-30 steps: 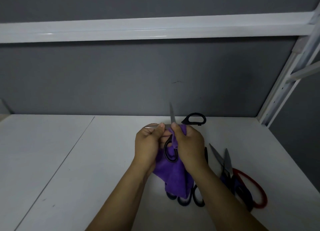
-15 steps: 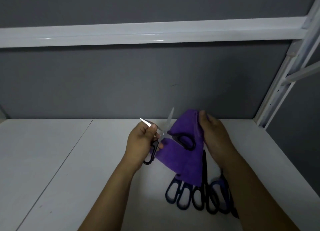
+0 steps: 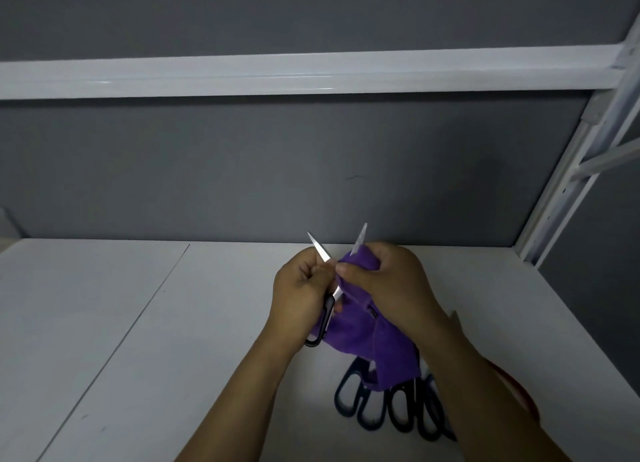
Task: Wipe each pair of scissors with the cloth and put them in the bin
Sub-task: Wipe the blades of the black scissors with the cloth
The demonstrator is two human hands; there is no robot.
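Above the bench [image 3: 138,323], right of centre, the left hand's [image 3: 301,288] grip curls round the open scissors [image 3: 320,249], blade tips pointing far. The right hand's [image 3: 384,281] grip pinches the cloth [image 3: 360,333] over one blade. If the cloth slips, I'd fear a cut finger.

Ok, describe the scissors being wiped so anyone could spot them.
On the white table, find the two hands near the middle. The scissors sit between them: the left hand grips one side, the right hand wraps the purple cloth round the other blade. Unlike the pairs lying flat nearby, they are raised, blades spread upward.
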